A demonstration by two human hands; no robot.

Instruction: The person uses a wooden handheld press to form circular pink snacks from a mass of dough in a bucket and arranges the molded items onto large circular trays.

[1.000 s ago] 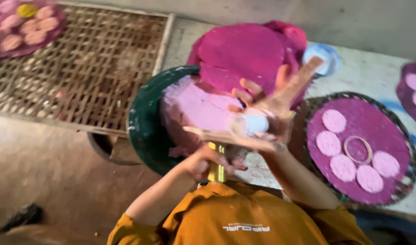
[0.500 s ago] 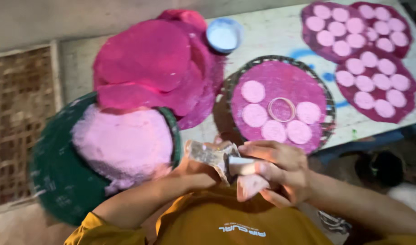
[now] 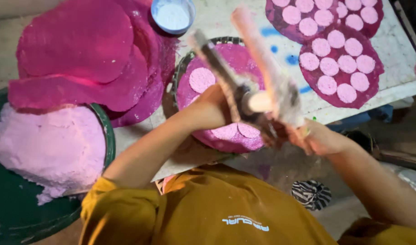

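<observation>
Beside left hand (image 3: 212, 106): green basin (image 3: 109, 149) holds pink dough (image 3: 44, 145).

You have two hands in view, the left hand (image 3: 212, 109) and the right hand (image 3: 319, 138), on one two-armed wooden press (image 3: 253, 97). There is one small bowl of white powder (image 3: 173, 16), one green tub (image 3: 17, 213) with one heap of pink dough (image 3: 44, 149), and one pile of magenta cloths (image 3: 81, 54). You see three magenta mats with pale pink discs: the round tray (image 3: 235, 63) shows three discs (others hidden), the right mat (image 3: 342, 68) nine, the top mat (image 3: 321, 16) about seven.
</observation>
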